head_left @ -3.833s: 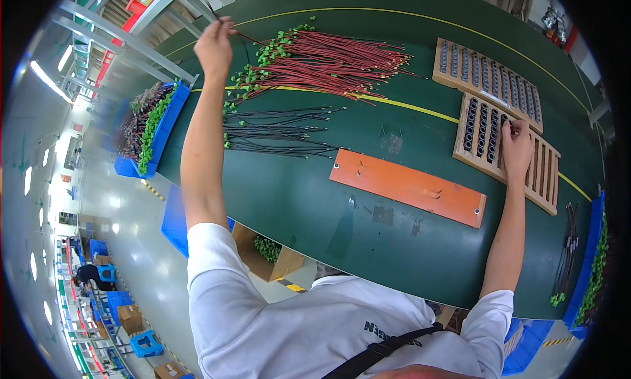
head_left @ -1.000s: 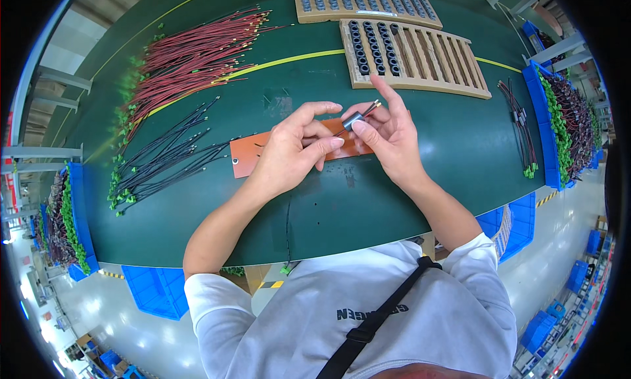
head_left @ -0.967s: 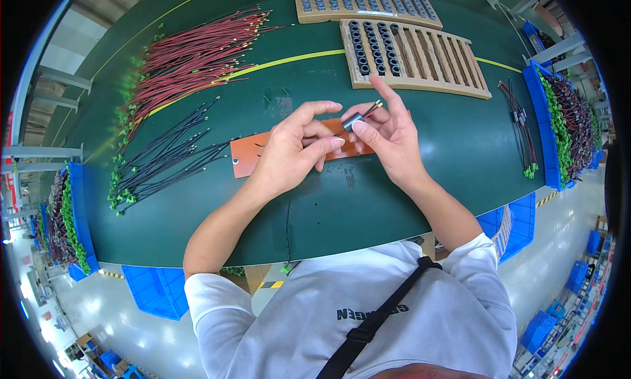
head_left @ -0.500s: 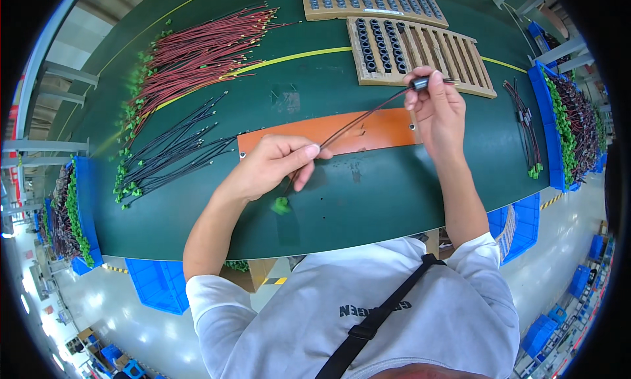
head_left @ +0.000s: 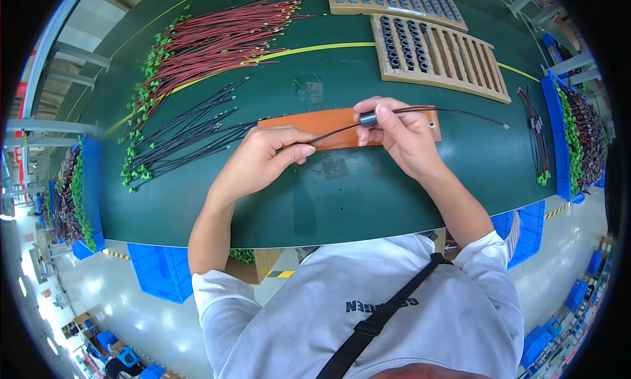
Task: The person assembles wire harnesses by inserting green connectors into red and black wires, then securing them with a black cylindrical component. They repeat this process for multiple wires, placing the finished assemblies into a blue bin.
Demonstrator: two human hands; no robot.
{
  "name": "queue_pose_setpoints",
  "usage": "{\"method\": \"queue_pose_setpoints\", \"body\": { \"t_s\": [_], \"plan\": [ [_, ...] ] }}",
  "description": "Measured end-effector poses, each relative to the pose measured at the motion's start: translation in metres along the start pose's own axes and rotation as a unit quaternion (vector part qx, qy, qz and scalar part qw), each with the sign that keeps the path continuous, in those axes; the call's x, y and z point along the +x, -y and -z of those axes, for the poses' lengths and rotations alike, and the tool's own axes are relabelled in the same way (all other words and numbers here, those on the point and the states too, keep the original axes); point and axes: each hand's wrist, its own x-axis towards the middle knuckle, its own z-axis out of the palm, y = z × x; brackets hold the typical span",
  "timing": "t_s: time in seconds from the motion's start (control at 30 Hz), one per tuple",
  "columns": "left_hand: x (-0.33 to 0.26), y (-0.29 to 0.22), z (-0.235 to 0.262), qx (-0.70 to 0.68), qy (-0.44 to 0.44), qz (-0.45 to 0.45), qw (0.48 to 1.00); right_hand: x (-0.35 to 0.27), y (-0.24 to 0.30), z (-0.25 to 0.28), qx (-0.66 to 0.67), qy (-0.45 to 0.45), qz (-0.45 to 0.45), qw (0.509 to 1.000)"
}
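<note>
My left hand [head_left: 263, 157] pinches a thin dark cable [head_left: 336, 134] between thumb and fingers. A short black cylinder, which looks like a ferrite core [head_left: 368, 119], sits around the same cable. The thumb and fingers of my right hand [head_left: 404, 139] grip this core. Beyond the core, the loose wire ends [head_left: 470, 115] stick out to the right past my right hand. Both hands are held above an orange strip [head_left: 276, 121] lying on the green table. The cable's other end is hidden by my left hand.
Red wires [head_left: 230, 44] with green connectors spread at the far left, black wires [head_left: 190, 139] nearer. At the far right stand a slotted wooden tray [head_left: 453, 57] partly filled with black cores and a second tray [head_left: 397, 1]. A cable bundle [head_left: 536, 139] lies beside a blue bin [head_left: 559, 136].
My right hand has come left and nearer, and the core is now closer to my left hand. A longer length of wire sticks out beyond the core. The view has shifted slightly.
</note>
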Motion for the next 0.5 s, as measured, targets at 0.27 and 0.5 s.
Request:
{"method": "queue_pose_setpoints", "body": {
  "t_s": [0.27, 0.5],
  "plan": [
    [-0.008, 0.009, 0.013, -0.100, -0.042, 0.008, 0.994, 0.019, -0.021, -0.016, 0.000, 0.019, -0.064, 0.998],
    [-0.016, 0.058, 0.024, -0.257, -0.102, 0.024, 0.961, 0.019, -0.047, -0.014, 0.019, -0.029, -0.048, 0.998]
  ]
}}
